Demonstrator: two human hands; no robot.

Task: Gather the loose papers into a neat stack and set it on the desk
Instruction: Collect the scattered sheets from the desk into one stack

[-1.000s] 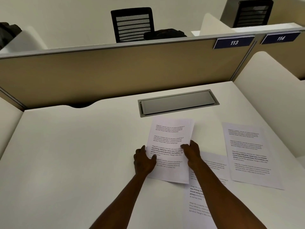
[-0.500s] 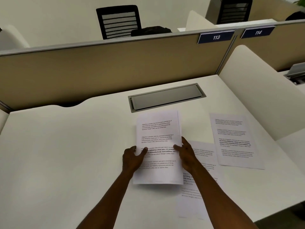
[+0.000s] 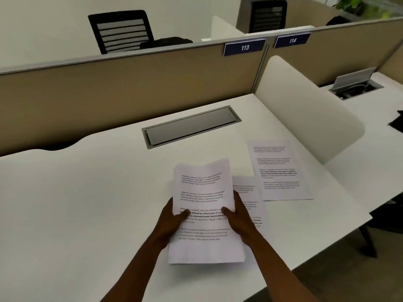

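Both hands hold a small stack of printed papers (image 3: 204, 192) lifted off the white desk (image 3: 76, 192), its top edge bent. My left hand (image 3: 172, 221) grips the stack's left edge, thumb on top. My right hand (image 3: 236, 216) grips the right edge, thumb on the text. A loose printed sheet (image 3: 250, 205) lies flat on the desk under and right of my right hand, partly hidden by it. Another loose sheet (image 3: 281, 171) lies flat farther right.
A grey cable hatch (image 3: 192, 126) is set in the desk behind the papers. A tan partition (image 3: 130, 83) with signs 113 and 114 closes the back. A white curved divider (image 3: 305, 110) stands on the right. The desk's front edge runs at the lower right.
The stack has risen off the desk and come nearer to me, both hands gripping its sides. My view has turned right, showing the neighbouring desk.
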